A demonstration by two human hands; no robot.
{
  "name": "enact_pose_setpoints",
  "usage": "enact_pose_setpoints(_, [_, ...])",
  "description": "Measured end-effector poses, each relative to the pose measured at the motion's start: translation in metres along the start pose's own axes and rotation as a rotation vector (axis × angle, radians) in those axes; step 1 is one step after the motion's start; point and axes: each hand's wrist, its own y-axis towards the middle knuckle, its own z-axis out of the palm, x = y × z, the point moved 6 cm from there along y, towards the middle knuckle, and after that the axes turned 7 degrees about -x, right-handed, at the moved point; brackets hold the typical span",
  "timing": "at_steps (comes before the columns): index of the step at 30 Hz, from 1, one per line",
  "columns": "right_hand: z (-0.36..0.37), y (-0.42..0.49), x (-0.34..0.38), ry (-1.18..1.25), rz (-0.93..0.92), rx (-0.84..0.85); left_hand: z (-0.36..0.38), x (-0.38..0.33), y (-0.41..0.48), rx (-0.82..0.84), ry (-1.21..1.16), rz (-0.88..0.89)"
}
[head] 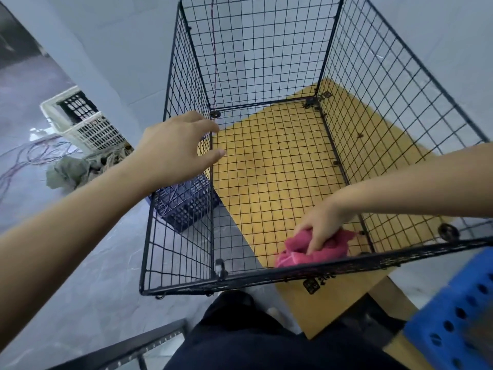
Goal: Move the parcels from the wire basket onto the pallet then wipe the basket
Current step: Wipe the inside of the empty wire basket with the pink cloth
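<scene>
Two bare hands are at the wire basket, a tall black mesh box that stands on a flat yellow board on the grey floor, close to a pale wall. The left hand reaches to the top edge of the basket's left wall with its fingers loosely extended and the thumb held apart. It has hold of nothing, and whether the fingertips touch the wire cannot be told. The right hand is down inside the basket at the near right corner of the bottom, fingers curled over a crumpled pink cloth and gripping it against the mesh floor. Just outside the left wall sits a dark blue crate, seen through the wire. Farther left on the floor are a white plastic crate, a heap of grey-green rags and loose cables. A blue perforated stool stands at the lower right, beside the person's dark trousers.
</scene>
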Motion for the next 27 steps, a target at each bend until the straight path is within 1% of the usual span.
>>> enact_pose_setpoints(3, [0.003,0.027,-0.009,-0.017,0.042,-0.082,0.0,0.001,0.0,-0.007,0.009,0.015])
enact_pose_setpoints(6, [0.01,0.038,-0.015,0.041,0.086,-0.118,0.001,0.001,0.001,0.007,0.013,0.047])
enact_pose_setpoints(8, [0.015,0.037,-0.015,0.129,0.101,-0.086,0.002,0.001,0.001,0.011,0.025,0.055])
enact_pose_setpoints(10, [0.018,0.029,-0.009,0.222,0.093,-0.015,0.002,0.002,0.002,0.008,0.032,0.054])
enact_pose_setpoints(15, [0.003,-0.017,0.014,0.302,0.015,0.017,0.002,0.001,0.0,0.007,0.019,0.055])
enact_pose_setpoints(19, [-0.006,-0.066,0.022,0.287,-0.034,-0.047,0.0,0.0,0.001,-0.002,-0.005,0.053])
enact_pose_setpoints(22, [-0.016,-0.106,0.027,0.301,-0.109,-0.052,-0.001,-0.002,-0.001,0.001,-0.008,0.06])
enact_pose_setpoints(25, [-0.025,-0.141,0.022,0.196,-0.179,-0.018,-0.003,-0.003,-0.002,-0.01,-0.029,0.057])
enact_pose_setpoints(27, [-0.024,-0.146,0.008,0.148,-0.146,0.007,-0.004,-0.004,-0.001,-0.02,-0.039,0.056])
